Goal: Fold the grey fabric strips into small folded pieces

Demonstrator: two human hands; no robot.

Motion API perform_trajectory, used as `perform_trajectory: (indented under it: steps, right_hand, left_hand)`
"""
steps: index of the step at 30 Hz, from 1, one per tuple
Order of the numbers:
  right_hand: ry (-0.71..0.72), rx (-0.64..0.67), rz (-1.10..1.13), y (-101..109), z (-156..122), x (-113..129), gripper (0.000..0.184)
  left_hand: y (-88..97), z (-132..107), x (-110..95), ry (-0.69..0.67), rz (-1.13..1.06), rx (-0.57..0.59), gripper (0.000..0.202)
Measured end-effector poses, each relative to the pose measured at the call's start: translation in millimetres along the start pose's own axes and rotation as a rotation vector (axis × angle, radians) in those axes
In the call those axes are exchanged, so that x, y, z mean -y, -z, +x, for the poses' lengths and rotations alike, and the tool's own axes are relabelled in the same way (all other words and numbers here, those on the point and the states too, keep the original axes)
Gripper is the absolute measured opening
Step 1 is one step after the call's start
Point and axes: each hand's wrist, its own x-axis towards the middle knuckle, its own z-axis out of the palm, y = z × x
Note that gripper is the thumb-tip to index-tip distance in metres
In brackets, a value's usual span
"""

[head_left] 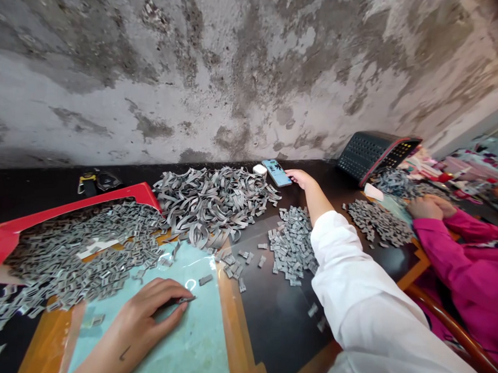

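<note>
My left hand (149, 315) rests on a pale teal mat (205, 340), with its fingertips on a small grey piece (186, 299). Another grey piece (205, 280) lies on the mat just beyond them. My right hand (300, 179), in a white sleeve (359, 291), reaches across the dark table (278, 327) and holds nothing. Its fingertips are beside a blue-cased phone (277, 172). Between my hands lie a heap of long grey strips (212, 204) and a pile of short grey clips (292, 245).
A red-rimmed tray (72, 217) holds many grey clips at the left. A co-worker's hands (425, 207), in magenta sleeves (459, 250), work beside another clip pile (376, 223). A black perforated basket (374, 155) lies tilted behind them. A stained concrete wall (245, 72) rises behind the table.
</note>
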Motion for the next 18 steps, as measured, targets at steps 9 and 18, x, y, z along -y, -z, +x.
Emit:
perform_trajectory:
  steps: [9,18]
  right_hand:
    - [0.058,0.005,0.033,6.0,7.7,-13.5,0.044]
    - [0.082,-0.013,-0.077,-5.8,5.1,-1.6,0.027]
  left_hand:
    - [-0.6,-0.1,-0.1,0.014,0.0,-0.01,0.025]
    - [-0.6,-0.2,0.5,0.01,-0.002,-0.003,0.022]
